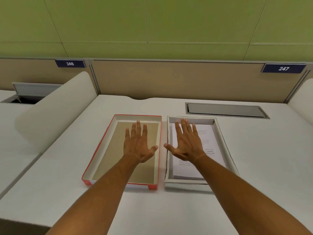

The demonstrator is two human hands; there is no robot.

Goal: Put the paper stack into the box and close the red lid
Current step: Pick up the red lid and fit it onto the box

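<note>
Head view shows your left hand (138, 145) and right hand (186, 143) spread flat, holding nothing. Your paper stack (208, 141) lies inside the white box (225, 138); the red lid (101, 146) sits upturned just beside it on the desk (169, 209).

The scene is evenly and brightly lit by soft, diffuse light from above, with no hard glare anywhere. The white table (186, 209) reads as pale grey-white without blown highlights. Shadows are faint: a soft one under the near edge of the box (225, 133) and a weak one beside the red lid (100, 150). The picture is somewhat soft overall, as if compressed; the printed text on the paper stack (208, 136) is smeared and unreadable, and the edges of the left hand (138, 146) and right hand (188, 145) are slightly blurred. Wide-angle distortion bends the partition top and wall lines near the frame edges and stretches the forearms at the bottom.
</note>
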